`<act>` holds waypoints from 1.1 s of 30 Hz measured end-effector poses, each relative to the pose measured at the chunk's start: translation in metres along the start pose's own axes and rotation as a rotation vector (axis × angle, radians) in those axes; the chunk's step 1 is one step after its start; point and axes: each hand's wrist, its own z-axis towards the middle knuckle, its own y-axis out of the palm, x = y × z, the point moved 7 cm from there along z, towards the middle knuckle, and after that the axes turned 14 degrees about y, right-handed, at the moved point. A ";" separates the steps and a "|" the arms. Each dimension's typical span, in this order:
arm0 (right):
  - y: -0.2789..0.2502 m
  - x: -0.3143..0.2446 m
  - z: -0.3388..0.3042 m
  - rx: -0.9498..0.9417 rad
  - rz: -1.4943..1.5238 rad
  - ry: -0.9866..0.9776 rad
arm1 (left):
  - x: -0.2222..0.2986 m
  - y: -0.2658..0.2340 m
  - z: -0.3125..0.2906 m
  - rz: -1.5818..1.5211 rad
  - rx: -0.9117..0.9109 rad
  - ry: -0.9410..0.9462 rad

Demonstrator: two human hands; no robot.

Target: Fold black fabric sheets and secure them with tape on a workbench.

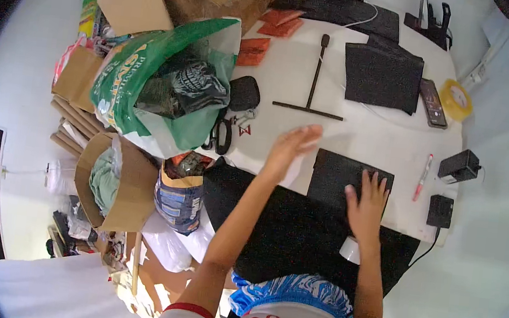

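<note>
My right hand lies flat with its fingers spread on a black rectangular sheet. Raised above the table to the left of that sheet is my left hand, its fingers stretched out and holding nothing. Black cloth spreads under and in front of the sheet and hangs over the near table edge. Beside my right wrist sits a small white object, partly hidden by the arm. Farther back on the white table lies a dark T-shaped rod.
At the back right are a black square piece, a phone and a yellow tape roll. A pen lies near two black adapters. Scissors, a green bag and a cardboard box crowd the left.
</note>
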 end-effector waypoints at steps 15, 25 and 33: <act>0.017 -0.075 0.050 -0.084 0.101 -0.596 | 0.097 -0.170 0.195 2.042 -0.049 0.618; -0.019 -0.010 0.029 -1.164 2.235 0.070 | 0.051 0.109 -0.046 1.467 -0.864 0.983; -0.049 0.137 -0.049 -0.664 2.151 0.391 | -0.018 0.120 -0.117 1.487 -0.941 0.849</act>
